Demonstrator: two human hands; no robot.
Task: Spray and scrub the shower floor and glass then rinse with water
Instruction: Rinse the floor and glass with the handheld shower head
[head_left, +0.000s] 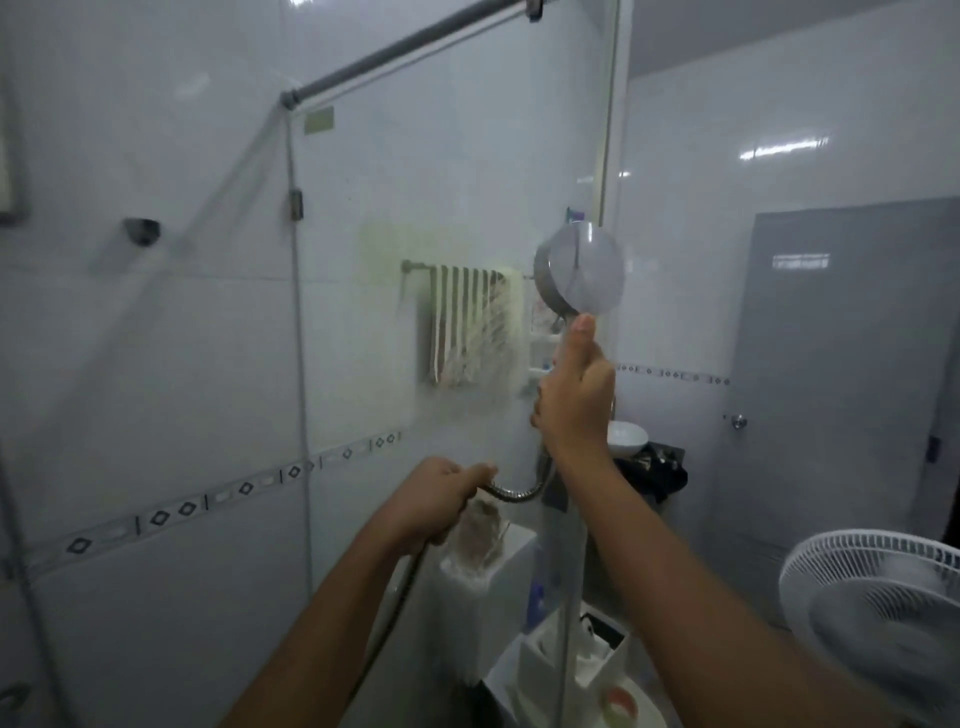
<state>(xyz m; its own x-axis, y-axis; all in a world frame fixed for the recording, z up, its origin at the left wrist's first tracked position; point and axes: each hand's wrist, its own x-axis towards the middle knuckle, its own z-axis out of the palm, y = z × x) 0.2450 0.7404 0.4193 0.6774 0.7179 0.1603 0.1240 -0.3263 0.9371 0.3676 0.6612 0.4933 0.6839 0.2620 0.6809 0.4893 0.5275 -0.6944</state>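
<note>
Bare forearms reach up from the bottom edge, hands apart. Clear glass shower panel (415, 208) fills centre, streaked where it covers the striped towel (472, 322) hanging behind. White mesh fan (878, 608) low right. Round chrome shower head (582, 270) faces the glass; right hand (574, 400) wraps its handle. Left hand (441, 499), lower, grips the ribbed metal hose (514, 491).

Readable text: none anywhere in view.
Unreadable label: a small greenish sticker (318, 120) high on the glass panel (415, 182), near its upper left corner, with print too blurred to make out.
</note>
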